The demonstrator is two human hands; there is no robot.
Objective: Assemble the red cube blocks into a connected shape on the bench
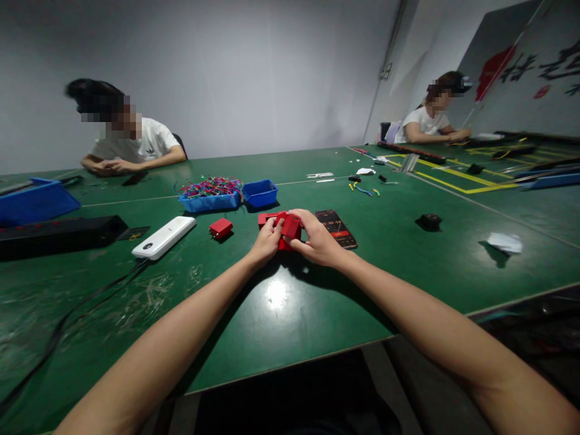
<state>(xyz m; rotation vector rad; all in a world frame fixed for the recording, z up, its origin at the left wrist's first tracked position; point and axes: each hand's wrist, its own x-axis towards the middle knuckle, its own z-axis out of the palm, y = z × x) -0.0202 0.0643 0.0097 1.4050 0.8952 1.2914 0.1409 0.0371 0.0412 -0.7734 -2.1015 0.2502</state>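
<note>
Red block-like pieces [290, 226] are between my two hands, just above the green table; how many there are is hard to tell. My left hand [266, 243] pinches them from the left, its thumb on the front. From the right, my right hand [316, 240] wraps its fingers and thumb round them. Close beside my right hand lies a phone [336, 228] with a lit screen. Another red block [220, 228] rests on the table to the left of my left hand.
A blue tray [212, 203] of coloured wires adjoins a smaller blue tray [260, 194]. A white power bank [164, 237] with a cable lies left. At right are a black block [429, 222] and crumpled white paper [504, 243]. Two people sit across the table.
</note>
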